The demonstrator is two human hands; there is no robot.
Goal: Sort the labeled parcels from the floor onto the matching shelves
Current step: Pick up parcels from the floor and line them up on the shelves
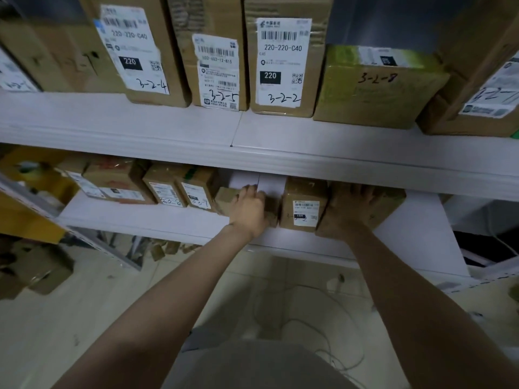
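Observation:
On the lower white shelf (146, 217) my left hand (250, 207) lies on top of a small brown parcel (224, 199), fingers stretched over its far edge. My right hand (355, 202) lies flat on a larger brown parcel (393, 203) at the right. Between the two stands a small labelled box (304, 203). The upper shelf (252, 136) carries boxes marked 3-2-4 (151, 51), 3-2-5 (216, 68), 3-2-2 (283, 63) and 3-2-8 (376, 88).
More labelled boxes (165, 189) line the lower shelf to the left. Yellow packages (31, 175) sit on a neighbouring rack at far left. Loose cartons (36, 270) and a thin white cable (309, 324) lie on the tiled floor below.

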